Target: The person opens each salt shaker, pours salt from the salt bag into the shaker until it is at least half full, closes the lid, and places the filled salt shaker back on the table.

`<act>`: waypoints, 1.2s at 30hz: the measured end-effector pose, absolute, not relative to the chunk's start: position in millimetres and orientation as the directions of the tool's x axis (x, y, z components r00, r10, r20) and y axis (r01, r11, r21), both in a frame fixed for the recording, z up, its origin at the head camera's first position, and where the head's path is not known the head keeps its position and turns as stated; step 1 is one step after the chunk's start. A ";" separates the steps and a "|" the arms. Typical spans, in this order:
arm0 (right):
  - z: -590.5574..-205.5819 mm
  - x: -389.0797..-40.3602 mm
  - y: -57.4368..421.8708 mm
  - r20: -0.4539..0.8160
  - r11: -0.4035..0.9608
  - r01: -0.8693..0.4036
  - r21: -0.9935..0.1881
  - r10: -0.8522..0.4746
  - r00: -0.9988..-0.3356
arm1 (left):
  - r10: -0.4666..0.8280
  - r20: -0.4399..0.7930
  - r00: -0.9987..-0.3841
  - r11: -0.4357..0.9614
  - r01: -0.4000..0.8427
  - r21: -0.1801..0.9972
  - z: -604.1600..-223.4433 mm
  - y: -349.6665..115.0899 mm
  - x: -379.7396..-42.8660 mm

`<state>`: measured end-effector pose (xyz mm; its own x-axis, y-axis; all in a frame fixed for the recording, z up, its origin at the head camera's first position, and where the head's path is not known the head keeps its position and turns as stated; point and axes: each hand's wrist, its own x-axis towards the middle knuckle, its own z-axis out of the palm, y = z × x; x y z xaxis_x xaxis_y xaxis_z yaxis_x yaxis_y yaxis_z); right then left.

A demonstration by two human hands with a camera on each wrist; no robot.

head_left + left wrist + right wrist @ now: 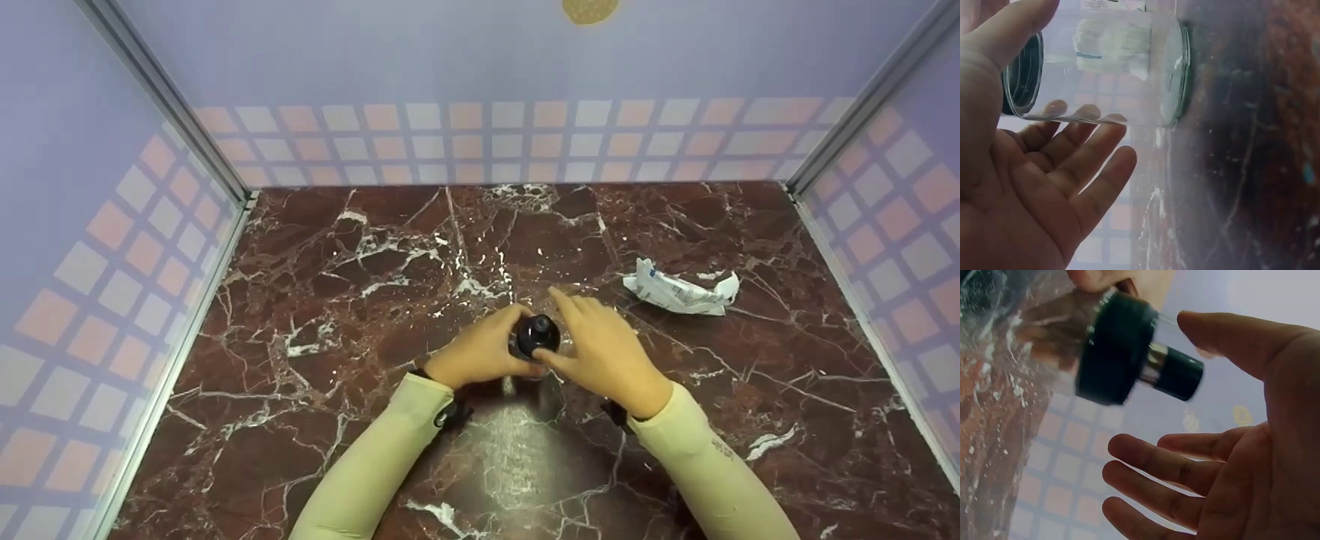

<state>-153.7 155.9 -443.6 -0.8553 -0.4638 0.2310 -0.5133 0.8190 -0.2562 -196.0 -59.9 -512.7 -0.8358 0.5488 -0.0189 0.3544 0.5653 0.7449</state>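
A clear glass jar (1123,93) stands upright on the marbled tabletop, topped by a black lid (1113,349). A short black knob (1182,376) with a metallic band rises from the lid. My left hand (480,346) grips the jar near its top, thumb on one side and fingertips on the other. Spread around the lid, my right hand (606,354) has its fingers extended. In the right wrist view, the right thumb (1224,332) is close to the knob, with a gap between the fingers and the lid.
A crumpled white wrapper (681,292) lies on the dark red marbled tabletop (337,420), right of the hands. Pale purple panels with pink and white squares enclose the back (420,67) and both sides.
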 end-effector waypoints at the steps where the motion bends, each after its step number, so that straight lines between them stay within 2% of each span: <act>1: -445.3 -153.5 154.6 0.225 0.817 -0.515 -0.259 -0.467 -0.855 | 0.548 -0.021 -0.836 0.570 0.355 0.741 -512.6 -59.8 -195.3; 15: -452.2 -157.4 152.0 0.212 0.778 -0.526 -0.343 -0.482 -0.850 | 0.548 -0.006 -0.836 0.578 0.374 0.725 -510.3 -58.9 -192.7; 30: -448.6 -158.4 156.7 0.199 0.736 -0.565 -0.373 -0.532 -0.823 | 0.560 -0.034 -0.828 0.583 0.365 0.726 -508.2 -61.0 -194.3; 36: -448.3 -159.8 155.4 0.197 0.757 -0.550 -0.354 -0.514 -0.835 | 0.554 -0.046 -0.831 0.577 0.344 0.741 -509.3 -59.7 -194.3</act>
<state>-159.8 155.4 -448.3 -0.8348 -0.5139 0.1974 -0.5495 0.7569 -0.3536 -194.3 -59.7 -509.3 -0.8310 0.5543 -0.0460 0.3439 0.5771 0.7408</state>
